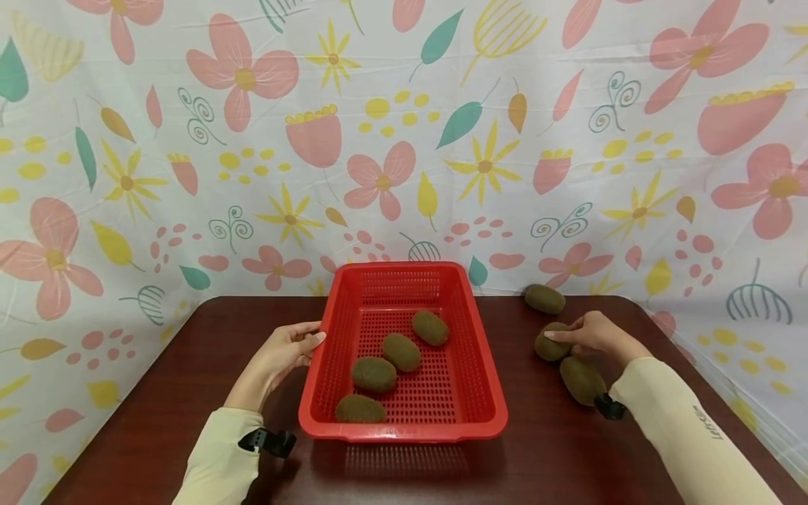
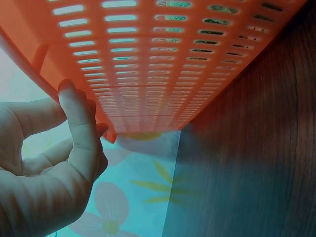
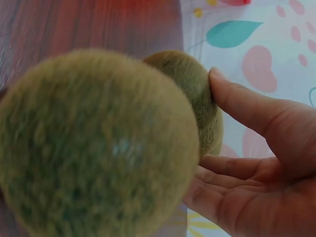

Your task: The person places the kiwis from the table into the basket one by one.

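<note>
A red perforated plastic basket [image 1: 486, 379] stands on the table with several brown kiwis inside, one of them a kiwi [image 1: 401, 352] near its middle. My left hand [image 1: 287, 354] pinches the basket's left rim between thumb and fingers; the left wrist view shows this hand [image 2: 64, 148] at the rim too. Right of the basket, my right hand [image 1: 596, 334] grips a kiwi [image 1: 549, 341] with thumb and fingers. Another kiwi [image 1: 582, 380] lies just below that hand, looming large in the right wrist view and partly covering the gripped kiwi [image 3: 190, 86].
One more kiwi [image 1: 545, 298] lies at the table's back edge, behind the right hand. The dark wooden table [image 1: 252, 456] meets a flower-printed cloth [image 1: 404, 140] at the back and sides. Each wrist wears a black strap.
</note>
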The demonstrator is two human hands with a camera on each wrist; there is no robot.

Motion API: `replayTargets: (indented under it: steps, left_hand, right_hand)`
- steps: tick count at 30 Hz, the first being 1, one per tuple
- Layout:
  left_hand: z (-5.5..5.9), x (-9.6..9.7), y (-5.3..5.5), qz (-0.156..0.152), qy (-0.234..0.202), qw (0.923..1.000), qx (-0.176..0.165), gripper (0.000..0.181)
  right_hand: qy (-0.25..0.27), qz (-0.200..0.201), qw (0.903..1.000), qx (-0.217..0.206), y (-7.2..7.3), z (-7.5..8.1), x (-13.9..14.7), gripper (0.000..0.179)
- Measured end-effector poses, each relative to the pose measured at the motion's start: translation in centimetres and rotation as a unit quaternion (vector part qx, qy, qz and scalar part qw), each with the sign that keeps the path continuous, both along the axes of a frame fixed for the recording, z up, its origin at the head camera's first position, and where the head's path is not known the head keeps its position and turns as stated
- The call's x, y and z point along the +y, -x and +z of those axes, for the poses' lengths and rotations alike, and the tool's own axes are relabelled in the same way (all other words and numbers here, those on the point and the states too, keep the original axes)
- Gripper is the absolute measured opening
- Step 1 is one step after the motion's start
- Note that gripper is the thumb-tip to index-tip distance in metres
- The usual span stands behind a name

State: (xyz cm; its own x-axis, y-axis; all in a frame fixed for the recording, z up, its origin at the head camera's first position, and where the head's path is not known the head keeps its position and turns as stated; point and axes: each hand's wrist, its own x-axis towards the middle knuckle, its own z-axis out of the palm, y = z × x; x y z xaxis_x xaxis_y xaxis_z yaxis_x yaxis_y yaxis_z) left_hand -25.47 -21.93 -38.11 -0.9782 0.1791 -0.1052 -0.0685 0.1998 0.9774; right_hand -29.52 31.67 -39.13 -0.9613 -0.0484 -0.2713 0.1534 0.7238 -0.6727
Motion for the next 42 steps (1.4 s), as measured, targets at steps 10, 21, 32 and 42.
replayTargets:
  steps: [10, 21, 32, 42]
  left_hand:
    - [0.0, 0.1, 0.0, -0.003, 0.0, 1.0, 0.002, 0.049]
    - [0.0, 0.1, 0.1, 0.005, -0.001, 1.0, -0.004, 0.046]
    - [0.0, 0.2, 0.2, 0.01, -0.002, 0.9999, -0.005, 0.046]
    - [-0.1, 0.1, 0.2, 0.007, -0.007, 0.9999, -0.006, 0.046]
  right_hand:
    - [-0.001, -0.022, 0.9998, 0.002, 0.0, 0.2, -0.2, 0.069]
    - [0.002, 0.006, 0.9998, 0.02, 0.1, 2.5, -0.8, 0.084]
    - [0.024, 0.032, 0.9983, 0.041, 0.5, 5.2, -2.8, 0.089]
    - [0.024, 0.039, 0.9959, 0.078, 0.6, 9.0, -6.5, 0.085]
